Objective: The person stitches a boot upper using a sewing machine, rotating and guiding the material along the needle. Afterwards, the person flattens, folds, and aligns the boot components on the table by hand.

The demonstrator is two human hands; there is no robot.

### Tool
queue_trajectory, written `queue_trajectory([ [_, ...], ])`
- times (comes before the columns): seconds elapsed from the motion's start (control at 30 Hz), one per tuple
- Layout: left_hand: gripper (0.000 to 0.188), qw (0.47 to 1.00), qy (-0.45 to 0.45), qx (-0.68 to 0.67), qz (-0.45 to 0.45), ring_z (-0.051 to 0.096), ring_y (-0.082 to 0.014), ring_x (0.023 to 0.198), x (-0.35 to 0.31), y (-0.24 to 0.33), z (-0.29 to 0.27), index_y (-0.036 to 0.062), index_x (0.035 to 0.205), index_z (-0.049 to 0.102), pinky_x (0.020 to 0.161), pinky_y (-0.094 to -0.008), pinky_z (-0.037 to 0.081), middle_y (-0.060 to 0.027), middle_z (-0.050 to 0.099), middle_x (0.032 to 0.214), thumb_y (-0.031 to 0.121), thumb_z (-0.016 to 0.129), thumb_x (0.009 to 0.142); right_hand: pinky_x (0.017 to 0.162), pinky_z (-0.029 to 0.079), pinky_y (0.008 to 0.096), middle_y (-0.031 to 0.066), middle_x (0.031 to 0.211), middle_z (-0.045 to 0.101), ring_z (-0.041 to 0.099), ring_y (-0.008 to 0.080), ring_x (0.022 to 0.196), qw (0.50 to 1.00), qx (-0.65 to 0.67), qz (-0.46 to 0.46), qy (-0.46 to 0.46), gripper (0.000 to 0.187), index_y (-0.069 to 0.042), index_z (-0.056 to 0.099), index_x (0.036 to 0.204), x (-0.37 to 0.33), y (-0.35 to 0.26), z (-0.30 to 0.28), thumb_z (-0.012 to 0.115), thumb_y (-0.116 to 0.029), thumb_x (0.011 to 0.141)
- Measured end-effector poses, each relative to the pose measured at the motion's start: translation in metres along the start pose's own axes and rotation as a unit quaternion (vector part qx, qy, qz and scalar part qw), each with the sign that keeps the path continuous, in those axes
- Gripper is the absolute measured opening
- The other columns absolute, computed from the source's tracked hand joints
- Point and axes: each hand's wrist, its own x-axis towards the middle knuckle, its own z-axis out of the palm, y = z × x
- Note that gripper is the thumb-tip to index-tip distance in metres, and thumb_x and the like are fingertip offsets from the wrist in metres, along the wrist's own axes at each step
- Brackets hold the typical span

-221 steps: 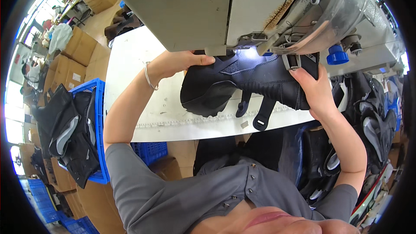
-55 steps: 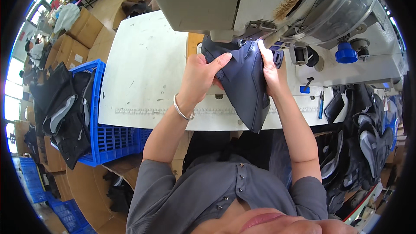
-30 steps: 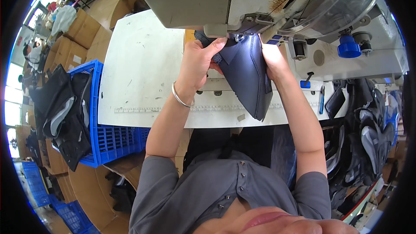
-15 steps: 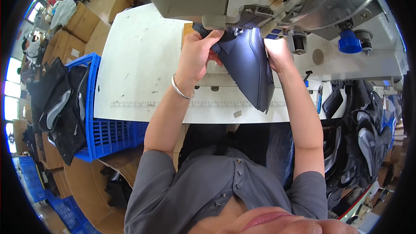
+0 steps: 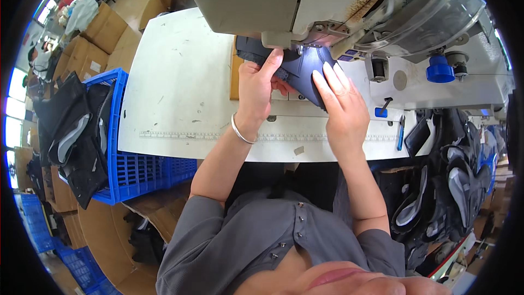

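A dark, smooth piece of sewn material (image 5: 309, 79), folded or layered, lies under the head of a sewing machine (image 5: 245, 0), in the glow of its lamp. At its left edge, my left hand (image 5: 255, 92) pinches it with the thumb on top and the fingers curled beneath; a silver bangle circles that wrist. My right hand (image 5: 346, 110) rests on the right side of the piece, fingers stretched out and lying flat. The machine head hides the far part of the piece and the needle.
The white table (image 5: 169, 87) carries a printed ruler strip (image 5: 213, 137) near its front edge. A blue-handled tool (image 5: 400, 133) lies at the right. A blue crate (image 5: 123, 169) with black pieces stands left; more black and grey pieces (image 5: 458, 180) hang right.
The dark piece has moved away from me and turned under the machine head. My right hand has gone from gripping its right edge to lying flat on top; my left still pinches it.
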Motion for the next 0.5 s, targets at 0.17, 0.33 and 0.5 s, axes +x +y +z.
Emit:
queue_trajectory([
  [0.17,0.029,0.999,0.031,0.001,0.018,0.059,-0.0153,0.047,-0.006,-0.003,0.007,0.0005,0.086,0.065,0.042,-0.0243,0.044,-0.0063,0.063,0.069,0.029,0.063,0.090,0.081,0.049,0.0333,0.0083,0.116,0.063,0.062,0.0224,0.090,0.998,0.061,-0.026,-0.007,0.041,-0.009,0.066,0.112,0.006,0.017,-0.001,0.057,-0.005,0.072],
  [0.33,0.025,0.994,0.097,-0.003,0.053,0.059,-0.0112,0.058,-0.009,-0.008,0.013,0.0050,0.088,0.067,0.050,-0.0225,0.044,-0.0022,0.064,0.073,0.029,0.063,0.090,0.098,0.046,0.0386,0.0100,0.115,0.064,0.060,0.0276,0.109,0.993,0.100,-0.009,-0.062,0.033,-0.007,0.069,0.107,0.008,0.029,-0.002,0.052,-0.002,0.079],
  [0.5,0.021,0.988,0.113,-0.103,0.028,0.055,-0.0095,0.057,-0.011,-0.015,0.008,0.0070,0.085,0.066,0.055,-0.0249,0.046,-0.0004,0.062,0.072,0.027,0.065,0.089,0.090,0.049,0.0368,0.0110,0.112,0.066,0.062,0.0284,0.103,0.991,0.110,-0.030,-0.074,0.035,-0.006,0.069,0.107,0.013,0.038,-0.003,0.053,-0.002,0.076],
])
